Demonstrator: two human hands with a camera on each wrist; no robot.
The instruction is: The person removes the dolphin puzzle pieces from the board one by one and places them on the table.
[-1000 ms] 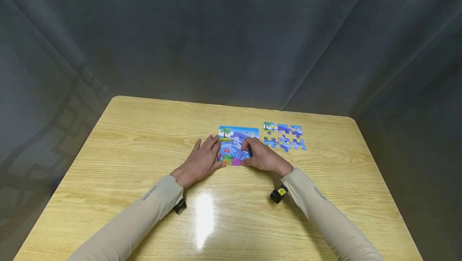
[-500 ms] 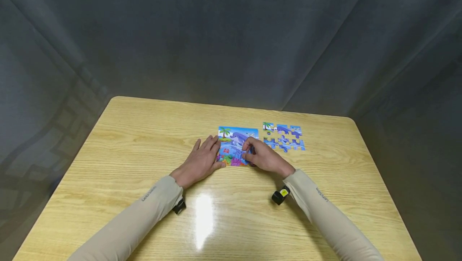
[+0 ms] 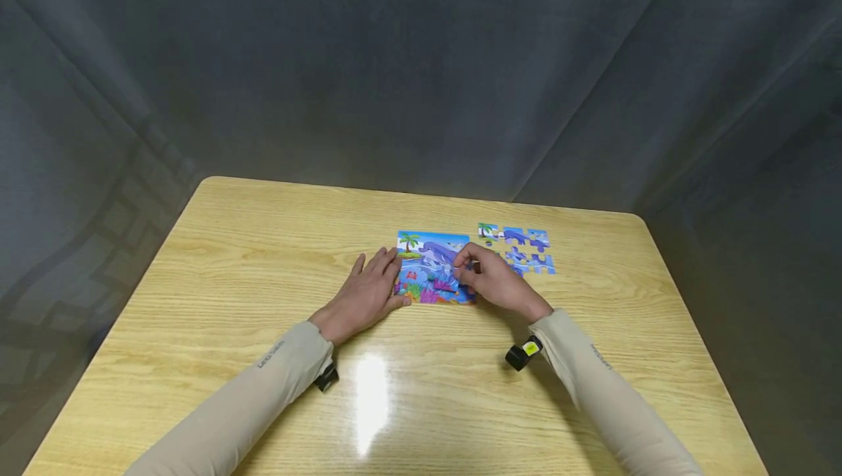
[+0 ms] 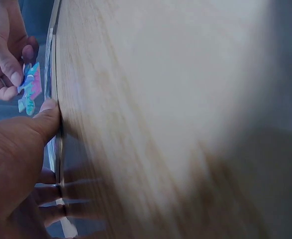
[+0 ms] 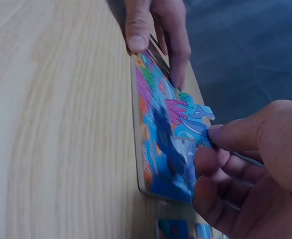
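Note:
A puzzle board (image 3: 414, 260) with a dolphin, palm tree and coral picture lies flat on the table. My left hand (image 3: 363, 292) rests at its left edge, fingers extended and thumb at the near corner. Over the board's right part, my right hand (image 3: 496, 278) pinches a puzzle piece (image 5: 188, 119) between thumb and fingers. In the right wrist view the piece shows pink coral and blue, held above the board and casting a shadow on it. The left wrist view also shows this piece (image 4: 31, 88), apart from my left thumb.
Several loose puzzle pieces (image 3: 516, 237) lie in two rows to the right of the board, partly behind my right hand. The wooden table (image 3: 263, 242) ends at a dark curtain (image 3: 408, 81) at the back and sides.
My right hand has drawn back a little to the right with the puzzle piece, uncovering more of the board's lower right. My left hand stays at the board's edge.

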